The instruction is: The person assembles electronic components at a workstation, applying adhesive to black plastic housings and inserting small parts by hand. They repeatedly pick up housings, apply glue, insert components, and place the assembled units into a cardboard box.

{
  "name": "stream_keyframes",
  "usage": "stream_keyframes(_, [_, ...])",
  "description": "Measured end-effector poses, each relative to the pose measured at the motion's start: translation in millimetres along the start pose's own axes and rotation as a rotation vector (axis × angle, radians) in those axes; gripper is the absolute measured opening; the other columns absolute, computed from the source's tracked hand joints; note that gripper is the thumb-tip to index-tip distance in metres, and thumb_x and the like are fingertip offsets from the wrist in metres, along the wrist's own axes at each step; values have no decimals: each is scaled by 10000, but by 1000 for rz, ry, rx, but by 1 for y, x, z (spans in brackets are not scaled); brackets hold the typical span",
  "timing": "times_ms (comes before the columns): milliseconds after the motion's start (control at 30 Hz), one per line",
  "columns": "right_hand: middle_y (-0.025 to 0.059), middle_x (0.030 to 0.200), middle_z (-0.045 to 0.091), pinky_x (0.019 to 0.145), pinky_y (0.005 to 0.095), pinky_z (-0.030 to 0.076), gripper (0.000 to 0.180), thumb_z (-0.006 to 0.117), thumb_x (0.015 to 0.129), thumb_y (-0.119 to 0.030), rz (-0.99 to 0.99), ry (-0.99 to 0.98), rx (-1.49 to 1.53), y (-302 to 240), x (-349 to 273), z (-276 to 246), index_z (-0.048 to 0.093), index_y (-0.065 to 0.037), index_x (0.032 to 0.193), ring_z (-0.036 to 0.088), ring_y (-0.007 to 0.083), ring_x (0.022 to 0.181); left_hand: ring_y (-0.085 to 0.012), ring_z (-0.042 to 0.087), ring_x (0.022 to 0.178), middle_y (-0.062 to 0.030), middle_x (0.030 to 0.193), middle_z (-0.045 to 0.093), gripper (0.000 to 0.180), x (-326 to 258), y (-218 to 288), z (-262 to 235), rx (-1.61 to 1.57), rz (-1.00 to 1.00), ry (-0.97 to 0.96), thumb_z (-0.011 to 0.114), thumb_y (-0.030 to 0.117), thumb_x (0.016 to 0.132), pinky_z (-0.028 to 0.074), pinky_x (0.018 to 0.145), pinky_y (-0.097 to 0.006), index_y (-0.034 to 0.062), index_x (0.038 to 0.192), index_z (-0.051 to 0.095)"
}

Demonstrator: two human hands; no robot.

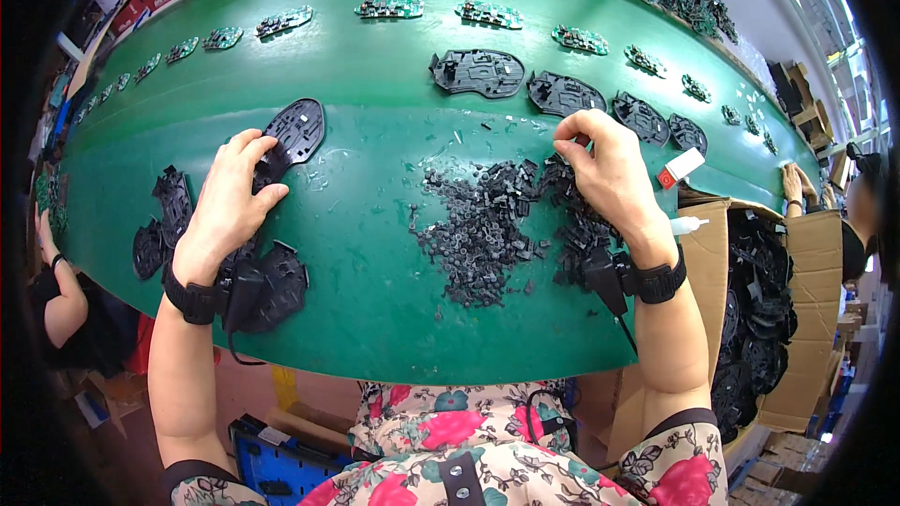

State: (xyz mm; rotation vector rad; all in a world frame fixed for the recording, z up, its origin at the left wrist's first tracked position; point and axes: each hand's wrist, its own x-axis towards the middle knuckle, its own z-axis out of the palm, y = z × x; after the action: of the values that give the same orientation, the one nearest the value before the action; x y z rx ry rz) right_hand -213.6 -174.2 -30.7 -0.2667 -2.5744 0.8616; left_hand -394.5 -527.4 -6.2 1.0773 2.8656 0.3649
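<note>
My left hand [228,195] holds the lower end of a black plastic mouse shell [302,127] between thumb and fingers, close to the bench top. My right hand [609,171] hovers at the far right edge of a heap of small black plastic parts [483,230]. Its thumb and fingertips are pinched together; whatever is between them is too small or hidden to make out. Beneath that hand lie larger black pieces [583,230], partly covered by the wrist. Other dark shells [281,286] rest under and beside my left wrist.
Several black shells [478,72] and a row of green circuit boards [389,7] lie along the green bench [375,319]. A red-and-white small box [682,169] and a cardboard carton [708,253] of black parts stand right. Other people's hands [795,186] show at both sides.
</note>
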Motion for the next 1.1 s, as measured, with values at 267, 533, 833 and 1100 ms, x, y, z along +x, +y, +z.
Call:
stream_keyframes(267, [128, 811, 619, 684, 344, 474, 153, 674, 756, -18, 59, -260, -53, -10, 4, 12, 678, -9, 909, 593, 243, 723, -362, 502, 1196, -199, 1324, 487, 503, 5, 2, 1, -44, 2, 45, 718, 97, 751, 412, 1017, -400, -11, 1212, 547])
stream_keyframes(533, [198, 813, 636, 747, 405, 487, 85, 608, 770, -19, 88, -358, -26, -8, 11, 15, 647, 20, 834, 628, 351, 826, -352, 561, 1110, -213, 1182, 584, 476, 12, 1, -7, -88, -72, 57, 722, 89, 721, 445, 965, -393, -35, 1157, 575])
stream_keyframes(833, [126, 782, 624, 707, 337, 474, 103, 644, 794, -21, 61, -178, 53, 0, 10, 5, 641, 4, 893, 600, 248, 754, -272, 611, 964, -168, 1078, 636, 510, 97, 18, -4, -96, 42, 6, 742, 144, 703, 483, 887, -358, -3, 1168, 593])
stream_keyframes(1100, [101, 787, 609, 672, 319, 464, 90, 685, 776, -40, 122, -126, -35, -2, 8, 3, 676, -13, 861, 566, 214, 693, -296, 588, 1056, -173, 1130, 619, 509, 138, 39, 23, -86, 79, -20, 750, 133, 705, 461, 934, -360, 13, 1177, 602])
